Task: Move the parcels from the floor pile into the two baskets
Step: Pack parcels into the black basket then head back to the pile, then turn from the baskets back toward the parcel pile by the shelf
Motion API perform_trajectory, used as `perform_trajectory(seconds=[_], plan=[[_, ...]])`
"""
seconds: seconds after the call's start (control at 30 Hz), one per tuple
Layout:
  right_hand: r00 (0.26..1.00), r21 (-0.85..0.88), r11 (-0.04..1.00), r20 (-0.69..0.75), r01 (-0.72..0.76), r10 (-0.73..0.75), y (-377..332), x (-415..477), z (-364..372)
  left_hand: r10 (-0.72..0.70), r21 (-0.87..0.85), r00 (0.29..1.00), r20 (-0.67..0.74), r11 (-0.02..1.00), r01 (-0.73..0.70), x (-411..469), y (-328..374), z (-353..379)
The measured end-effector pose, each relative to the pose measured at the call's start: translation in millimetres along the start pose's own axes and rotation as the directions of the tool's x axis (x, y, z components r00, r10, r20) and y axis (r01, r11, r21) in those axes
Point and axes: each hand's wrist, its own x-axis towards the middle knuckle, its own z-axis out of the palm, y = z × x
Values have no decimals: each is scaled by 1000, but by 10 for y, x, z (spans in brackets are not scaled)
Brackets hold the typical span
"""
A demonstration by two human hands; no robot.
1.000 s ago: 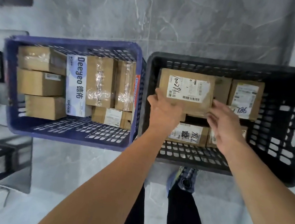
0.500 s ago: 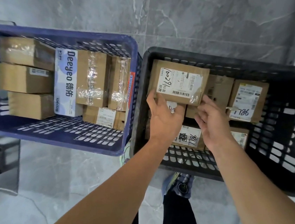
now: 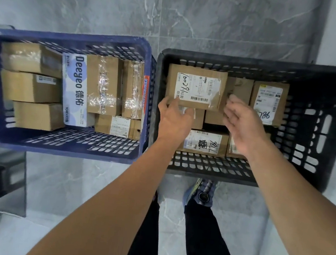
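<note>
Parcel point(image 3: 195, 87) is lying label-up in basket point(image 3: 254, 62), long axis left-right; left hand point(image 3: 174, 119) is pinching its near corner, right hand point(image 3: 240, 125) hovering, fingers relaxed.

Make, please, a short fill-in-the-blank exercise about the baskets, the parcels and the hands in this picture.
1. The white box in the blue basket bears the printed word ___.
2. The left hand touches the near edge of a parcel in the black basket; the right hand holds ___.
3. In all, ___ baskets are in view.

Missing words: Deegeo; nothing; two.
</note>
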Motion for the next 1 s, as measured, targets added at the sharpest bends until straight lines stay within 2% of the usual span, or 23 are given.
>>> perform_trajectory(seconds=[0.17,0.37,0.5,0.6,0.73,0.87,1.0], plan=[[998,21,997,-14,68,-68,-322,-599,-42,55,-64,997,44,997,-52,-497,314,-257],[983,44,982,-20,182,-181,-913,-1609,-152,128,-120,986,106,986,-115,-1374,1031,-730],[967,121,961,-87,248,-239,-1386,-2354,-244,174,-190,975,135,971,-147,-2016,1569,-1021],[947,199,929,-152,311,-284,-1666,-2925,-283,254,-173,948,191,959,-223,-2559,1926,-1189],[892,279,860,-286,428,-351,-1908,-3673,-292,352,-139,884,309,936,-324,-3196,2322,-1330],[825,285,808,-421,515,-377,-1968,-4400,-199,468,-107,770,433,875,-471,-3780,2576,-1489],[746,287,752,-546,594,-381,-1931,-5124,-48,503,-91,665,552,830,-551,-4271,2677,-1670]])
